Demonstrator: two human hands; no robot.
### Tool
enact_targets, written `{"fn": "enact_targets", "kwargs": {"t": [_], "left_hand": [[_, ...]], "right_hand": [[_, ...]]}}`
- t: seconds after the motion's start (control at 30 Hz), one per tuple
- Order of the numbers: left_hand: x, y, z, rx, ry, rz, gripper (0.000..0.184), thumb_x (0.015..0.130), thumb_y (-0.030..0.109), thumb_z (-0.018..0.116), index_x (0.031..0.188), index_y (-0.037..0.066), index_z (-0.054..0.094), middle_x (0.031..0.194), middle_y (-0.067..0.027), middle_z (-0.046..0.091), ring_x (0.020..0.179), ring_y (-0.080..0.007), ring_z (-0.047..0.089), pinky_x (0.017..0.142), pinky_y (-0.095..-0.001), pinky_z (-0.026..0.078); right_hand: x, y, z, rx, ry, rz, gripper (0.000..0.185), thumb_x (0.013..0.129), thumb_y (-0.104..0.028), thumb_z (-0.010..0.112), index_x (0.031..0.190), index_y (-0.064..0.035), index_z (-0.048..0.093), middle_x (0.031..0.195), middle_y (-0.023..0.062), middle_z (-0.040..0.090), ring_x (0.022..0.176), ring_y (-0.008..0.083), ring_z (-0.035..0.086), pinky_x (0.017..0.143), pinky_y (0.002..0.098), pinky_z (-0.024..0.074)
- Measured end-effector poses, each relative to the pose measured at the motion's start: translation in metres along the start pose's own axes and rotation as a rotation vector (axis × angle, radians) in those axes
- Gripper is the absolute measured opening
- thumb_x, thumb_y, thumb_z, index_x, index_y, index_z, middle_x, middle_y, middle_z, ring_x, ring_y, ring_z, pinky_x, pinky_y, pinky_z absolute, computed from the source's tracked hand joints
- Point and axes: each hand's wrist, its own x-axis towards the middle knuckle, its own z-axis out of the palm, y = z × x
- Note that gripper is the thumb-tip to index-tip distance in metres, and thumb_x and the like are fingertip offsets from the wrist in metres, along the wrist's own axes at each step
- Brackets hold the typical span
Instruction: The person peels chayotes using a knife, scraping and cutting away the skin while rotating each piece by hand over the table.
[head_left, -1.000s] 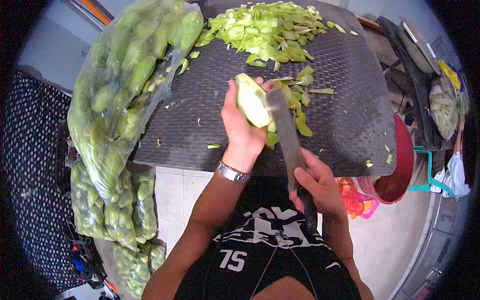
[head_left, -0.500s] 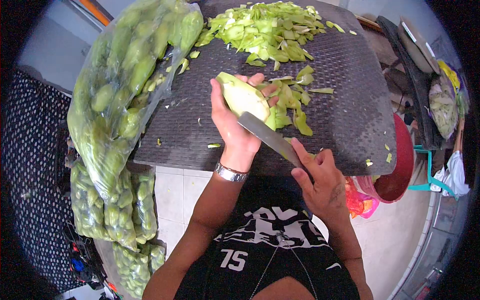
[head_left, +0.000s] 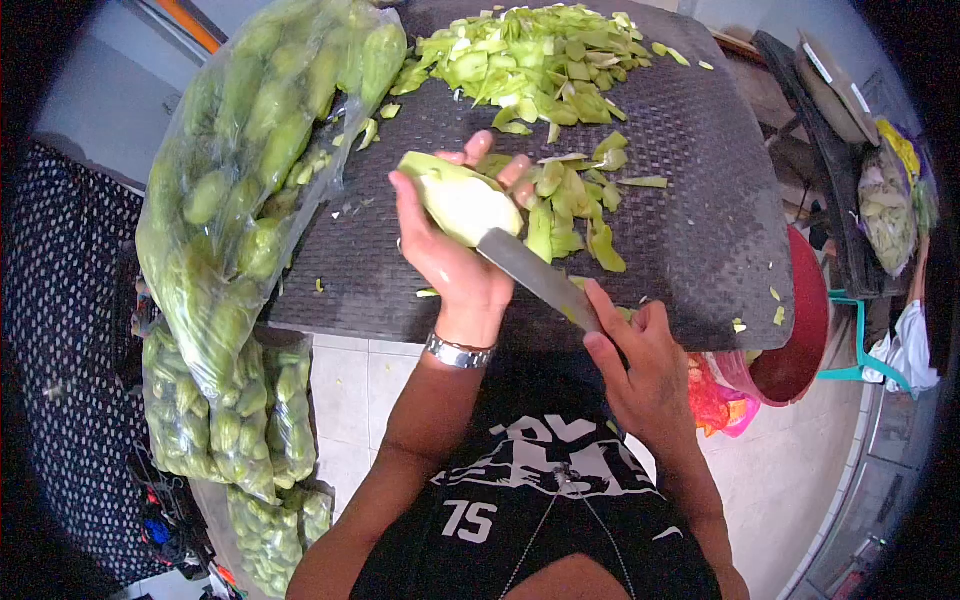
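Note:
My left hand point(head_left: 448, 250), a metal-banded watch point(head_left: 460, 352) on its wrist, cradles a partly peeled green mango point(head_left: 462, 203) with the palm up. Pale flesh faces upward, and green skin remains along the far left side. My right hand point(head_left: 640, 370) grips a knife point(head_left: 545, 278) by its handle, which the fingers mostly hide. The broad blade points up and left, its tip at the mango's lower right edge; I cannot tell whether it touches. Just right of the mango lie loose green peel strips point(head_left: 575, 205) on the dark woven-pattern tabletop point(head_left: 700, 220).
A larger heap of peelings point(head_left: 545, 60) sits at the table's far side. A big clear bag of green mangoes point(head_left: 250, 150) leans over the left edge, with more filled bags point(head_left: 230, 410) below. A red tub point(head_left: 800, 330) stands beyond the right edge, beside a teal stool point(head_left: 855, 340).
My left hand has shifted left with the mango, which now lies flatter. The peel strip at its right edge now rests apart, among the loose strips. The knife has barely moved.

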Motion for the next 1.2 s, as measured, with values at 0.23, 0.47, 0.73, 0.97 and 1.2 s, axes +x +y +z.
{"fn": "enact_targets", "kwargs": {"t": [0.23, 0.47, 0.73, 0.97, 1.2], "left_hand": [[-0.007, -0.007, 0.009, 0.01, 0.013, 0.007, 0.059, 0.102, 0.065, 0.04, 0.11, 0.01, 0.059, 0.131, -0.0166, 0.061, 0.111, -0.0482, 0.062, 0.091, -0.058, 0.049], [-0.021, -0.01, 0.015, 0.027, 0.118, 0.003, 0.056, 0.103, 0.063, 0.04, 0.11, 0.01, 0.056, 0.136, -0.017, 0.059, 0.117, -0.047, 0.06, 0.095, -0.058, 0.05], [-0.016, -0.008, 0.021, 0.097, 0.21, 0.104, 0.03, 0.109, 0.035, 0.047, 0.113, 0.006, 0.053, 0.128, -0.0192, 0.06, 0.118, -0.0345, 0.06, 0.105, -0.0493, 0.047], [0.012, 0.018, -0.042, 0.03, 0.297, -0.12, 0.02, 0.097, 0.009, 0.055, 0.109, -0.007, 0.055, 0.114, -0.0264, 0.064, 0.112, -0.0423, 0.064, 0.107, -0.0551, 0.05], [0.035, 0.038, -0.036, 0.206, 0.302, -0.011, 0.032, 0.109, 0.027, 0.046, 0.119, -0.002, 0.054, 0.11, -0.0166, 0.067, 0.107, -0.0339, 0.069, 0.094, -0.0534, 0.06]], "right_hand": [[0.0, -0.004, 0.004, 0.073, 0.023, -0.056, 0.05, 0.099, -0.04, 0.063, 0.147, -0.0256, 0.058, 0.088, 0.0136, 0.047, 0.071, 0.0282, 0.055, 0.064, 0.041, 0.0506], [0.007, -0.009, 0.015, 0.002, 0.097, -0.033, 0.049, 0.101, -0.035, 0.063, 0.147, -0.0236, 0.058, 0.09, 0.0127, 0.046, 0.076, 0.027, 0.054, 0.068, 0.0393, 0.0501], [0.014, 0.007, 0.014, 0.067, 0.195, 0.046, 0.048, 0.103, -0.039, 0.059, 0.147, -0.0193, 0.057, 0.091, 0.0165, 0.052, 0.08, 0.0308, 0.06, 0.069, 0.0418, 0.0517], [0.02, 0.033, -0.003, 0.727, 0.076, 0.375, 0.034, 0.11, -0.025, 0.05, 0.134, -0.0038, 0.059, 0.075, 0.0036, 0.064, 0.057, 0.0077, 0.055, 0.052, 0.0283, 0.047], [0.024, 0.059, 0.005, 0.871, -0.14, 0.389, 0.021, 0.109, -0.018, 0.05, 0.12, -0.0028, 0.058, 0.073, 0.0054, 0.062, 0.046, 0.0102, 0.053, 0.041, 0.0274, 0.0421]]}}
